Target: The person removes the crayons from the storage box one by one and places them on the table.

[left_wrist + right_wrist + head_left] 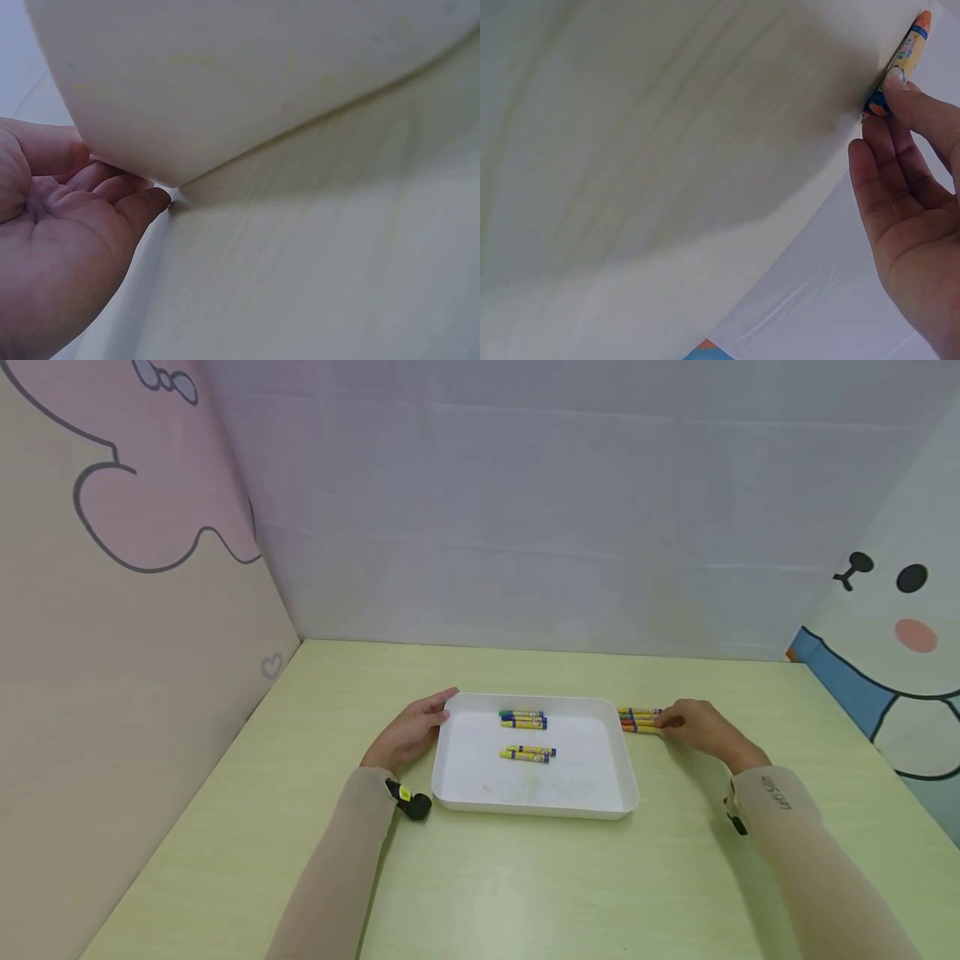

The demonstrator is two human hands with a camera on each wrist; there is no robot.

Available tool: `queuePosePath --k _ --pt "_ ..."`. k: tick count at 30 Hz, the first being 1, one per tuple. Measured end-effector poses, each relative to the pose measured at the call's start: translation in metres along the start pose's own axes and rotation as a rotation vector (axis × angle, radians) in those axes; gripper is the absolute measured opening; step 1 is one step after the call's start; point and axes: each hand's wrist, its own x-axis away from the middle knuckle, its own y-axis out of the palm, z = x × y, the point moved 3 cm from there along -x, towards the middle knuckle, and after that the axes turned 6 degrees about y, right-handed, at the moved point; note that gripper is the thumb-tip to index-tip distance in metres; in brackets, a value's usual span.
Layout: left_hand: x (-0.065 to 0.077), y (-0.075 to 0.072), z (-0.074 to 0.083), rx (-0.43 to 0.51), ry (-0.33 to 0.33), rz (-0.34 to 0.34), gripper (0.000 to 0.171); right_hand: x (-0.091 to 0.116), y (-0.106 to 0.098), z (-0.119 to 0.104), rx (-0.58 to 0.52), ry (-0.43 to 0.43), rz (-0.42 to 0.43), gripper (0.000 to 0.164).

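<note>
The thumb and fingers of the right hand (701, 727), right of centre, pinch the rear end of an orange-tipped crayon (905, 60), seen at upper right in the right wrist view. It belongs to a row of crayons (637, 712) on the tabletop (540, 885), just beside the right rim of a white tray (465, 777). The left hand (408, 731), left of centre, grips the tray's upper-left corner; in the left wrist view its thumb lies against the outer wall.

The tray occupies the centre. Three crayons (523, 724) lie together near its far rim, and two more (525, 757) lie parallel below them; the tray's floor is bare toward both side walls and the near rim. A strip of tabletop separates the tray from the pale back wall (525, 527); a broader expanse opens at lower centre, between the left sleeve (337, 860) and the right sleeve (810, 852).

The crayons bear yellow wrappers with dark blue bands, their print too small to read. Dark lettering on the right cuff seems to begin "Let"; the rest is unclear.
</note>
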Motion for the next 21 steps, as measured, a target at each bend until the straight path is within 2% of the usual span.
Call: queuePosePath --k 11,21 --pt "0.001 0.001 0.001 0.005 -0.002 -0.001 0.053 0.001 -0.007 -0.007 -0.006 -0.007 0.033 0.014" --pt "0.000 0.000 -0.001 0.012 -0.004 -0.005 0.053 0.001 -0.016 -0.027 -0.007 -0.026 0.025 0.023"
